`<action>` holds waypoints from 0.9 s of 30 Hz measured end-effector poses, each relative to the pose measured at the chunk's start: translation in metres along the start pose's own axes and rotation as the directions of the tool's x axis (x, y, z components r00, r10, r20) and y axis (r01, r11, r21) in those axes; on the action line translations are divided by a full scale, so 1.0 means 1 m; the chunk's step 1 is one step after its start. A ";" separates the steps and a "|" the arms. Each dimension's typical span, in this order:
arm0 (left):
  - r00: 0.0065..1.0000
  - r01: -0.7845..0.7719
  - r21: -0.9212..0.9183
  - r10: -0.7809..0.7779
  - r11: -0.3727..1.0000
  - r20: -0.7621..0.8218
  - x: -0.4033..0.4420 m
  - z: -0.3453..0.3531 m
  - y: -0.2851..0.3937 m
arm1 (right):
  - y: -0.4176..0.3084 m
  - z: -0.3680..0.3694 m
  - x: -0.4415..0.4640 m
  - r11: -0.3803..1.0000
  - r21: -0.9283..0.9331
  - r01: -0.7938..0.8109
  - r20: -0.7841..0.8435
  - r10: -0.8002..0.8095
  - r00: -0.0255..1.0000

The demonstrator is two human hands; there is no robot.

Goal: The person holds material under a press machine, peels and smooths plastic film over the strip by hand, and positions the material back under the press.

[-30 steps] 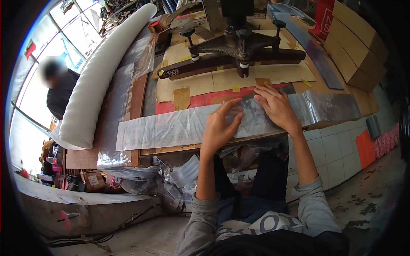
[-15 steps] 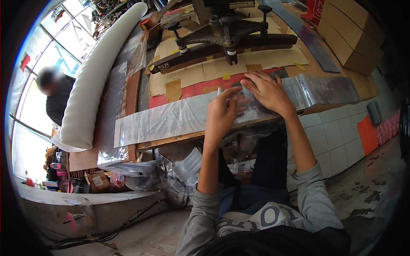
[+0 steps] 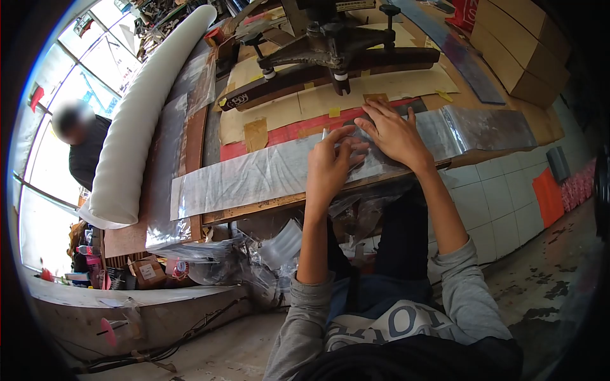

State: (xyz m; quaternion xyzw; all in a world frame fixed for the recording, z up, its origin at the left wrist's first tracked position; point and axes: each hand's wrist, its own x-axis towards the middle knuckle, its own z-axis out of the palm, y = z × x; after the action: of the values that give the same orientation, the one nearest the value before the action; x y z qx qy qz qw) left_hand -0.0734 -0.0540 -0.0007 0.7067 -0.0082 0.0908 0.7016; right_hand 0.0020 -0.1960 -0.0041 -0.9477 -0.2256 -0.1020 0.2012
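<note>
A long strip of clear plastic film [image 3: 254, 176], wrinkled toward the left, lies along the front edge of the workbench. Over its middle, my left hand [image 3: 329, 166] has its fingers curled, and the tip of a thin pale stick [image 3: 325, 133] pokes up beside the knuckles; its kind is hidden. My right hand [image 3: 397, 136] lies open on the film, fingers spread and reaching to its far edge. Beyond the film runs a red strip [image 3: 279, 135] on the bench, with brown tape on it.
A dark metal press bar [image 3: 343, 77] hangs over cream boards [image 3: 254, 114] just past my hands. On the left stands a big white foam roll [image 3: 136, 127], with a person [image 3: 89, 143] behind it. Cardboard boxes [image 3: 518, 51] are stacked at the right. Crumpled plastic [image 3: 279, 244] hangs below the bench.
The right hand's fingers have shifted slightly toward the far edge, and its thumb has moved a little. The left hand stays nearly where it was. The view has tilted very slightly.
</note>
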 end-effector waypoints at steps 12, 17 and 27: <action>1.000 0.013 0.005 -0.013 1.000 -0.002 0.001 0.000 0.001 | 0.000 -0.003 0.003 1.000 0.020 -0.008 0.033 0.007 0.999; 1.000 0.002 0.014 -0.002 1.000 -0.005 0.002 0.000 0.000 | 0.000 -0.003 0.004 0.999 0.032 -0.009 0.043 0.008 0.999; 1.000 -0.004 0.012 0.004 1.000 -0.006 0.004 -0.001 -0.003 | 0.001 -0.004 0.006 0.999 0.038 -0.001 0.045 0.000 0.999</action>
State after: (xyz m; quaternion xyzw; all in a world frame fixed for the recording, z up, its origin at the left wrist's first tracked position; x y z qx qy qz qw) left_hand -0.0693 -0.0524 -0.0033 0.7108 -0.0070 0.0945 0.6970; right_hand 0.0073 -0.1956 0.0006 -0.9458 -0.2317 -0.0764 0.2144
